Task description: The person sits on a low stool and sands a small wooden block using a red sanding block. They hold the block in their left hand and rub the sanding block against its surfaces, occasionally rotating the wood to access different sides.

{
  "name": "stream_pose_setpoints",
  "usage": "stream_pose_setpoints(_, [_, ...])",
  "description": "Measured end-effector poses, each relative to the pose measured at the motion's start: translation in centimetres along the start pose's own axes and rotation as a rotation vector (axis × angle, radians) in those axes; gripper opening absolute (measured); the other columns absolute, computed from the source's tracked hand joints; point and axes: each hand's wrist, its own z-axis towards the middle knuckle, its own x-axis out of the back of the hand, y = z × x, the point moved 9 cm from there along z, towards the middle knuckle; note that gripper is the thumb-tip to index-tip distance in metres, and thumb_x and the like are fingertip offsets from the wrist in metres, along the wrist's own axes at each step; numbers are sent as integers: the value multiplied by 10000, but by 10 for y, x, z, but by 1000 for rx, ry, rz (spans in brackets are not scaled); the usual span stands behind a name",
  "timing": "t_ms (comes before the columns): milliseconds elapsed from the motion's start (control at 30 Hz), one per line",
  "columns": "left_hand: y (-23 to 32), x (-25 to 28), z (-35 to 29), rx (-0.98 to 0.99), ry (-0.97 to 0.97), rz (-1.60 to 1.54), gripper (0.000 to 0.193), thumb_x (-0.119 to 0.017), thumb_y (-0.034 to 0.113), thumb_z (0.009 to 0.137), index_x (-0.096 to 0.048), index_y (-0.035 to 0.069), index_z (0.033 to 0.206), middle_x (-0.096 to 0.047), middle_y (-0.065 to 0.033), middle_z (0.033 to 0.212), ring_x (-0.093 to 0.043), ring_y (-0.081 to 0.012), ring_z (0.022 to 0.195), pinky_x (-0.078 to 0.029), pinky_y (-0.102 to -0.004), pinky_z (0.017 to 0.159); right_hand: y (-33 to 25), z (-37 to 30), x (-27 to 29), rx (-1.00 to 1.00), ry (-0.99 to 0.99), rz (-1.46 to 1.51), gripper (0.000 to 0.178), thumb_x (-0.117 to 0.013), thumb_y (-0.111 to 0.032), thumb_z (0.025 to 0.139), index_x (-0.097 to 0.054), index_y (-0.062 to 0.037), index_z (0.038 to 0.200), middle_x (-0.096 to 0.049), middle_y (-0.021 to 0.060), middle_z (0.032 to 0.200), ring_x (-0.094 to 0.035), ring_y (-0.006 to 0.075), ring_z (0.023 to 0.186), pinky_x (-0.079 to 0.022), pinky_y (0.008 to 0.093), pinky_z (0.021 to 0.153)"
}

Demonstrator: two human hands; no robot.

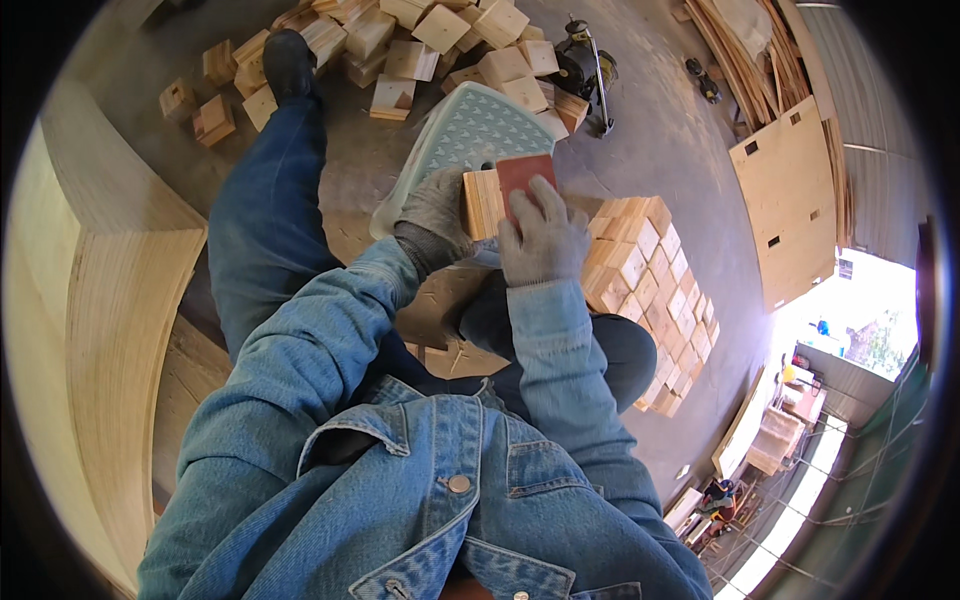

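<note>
My left hand (pixel 438 212), in a grey work glove, grips a short wooden block (pixel 482 205) with layered grain on its side. Against the block's right end lies a reddish-brown piece of sandpaper (pixel 522 175). The gloved right hand (pixel 546 238) holds this sandpaper, its fingers pressed over the sheet's face. Both hands are close together above a pale green plastic step stool (pixel 490 125) with a patterned top. How much of the block the sandpaper covers is hidden.
Loose wooden blocks (pixel 420 50) lie heaped beyond the stool. A neat stack of blocks (pixel 650 290) stands right of my knee. A black and yellow tool (pixel 590 70) sits by the heap. Large curved wooden panels (pixel 120 270) rise at left; plywood (pixel 790 200) leans at far right.
</note>
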Motion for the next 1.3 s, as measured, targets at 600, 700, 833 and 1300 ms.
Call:
stream_pose_setpoints(600, [8,-4,7,57,-113,10,792,-930,321,681,-553,82,1336,-617,-173,1277,-591,-367,1264,-479,-438,1128,13,-76,22,-66,-93,62,445,-804,-317,810,-766,-222,1244,-621,25,1452,-588,395,1160,-495,550,968])
stream_pose_setpoints(700, [3,-4,5,32,-54,-24,789,-923,312,680,-546,83,1334,-617,-177,1272,-593,-365,1259,-480,-436,1126,11,-80,27,-58,-83,31,450,-802,-295,813,-764,-226,1256,-628,22,1443,-597,385,1151,-493,542,966])
stream_pose_setpoints(833, [0,-7,3,3,-40,-5,791,-922,300,679,-542,76,1335,-617,-180,1261,-598,-362,1245,-485,-434,1114,8,-66,24,-30,-51,16,412,-788,-299,816,-764,-224,1220,-627,4,1427,-602,379,1124,-496,542,947])
stream_pose_setpoints(1300, [8,-6,1,27,-80,-69,873,-959,302,690,-508,56,1396,-593,-164,1324,-593,-341,1248,-483,-435,1104,18,-50,18,2,-78,77,431,-809,-273,787,-776,-225,1214,-648,13,1423,-613,369,1116,-494,536,990])
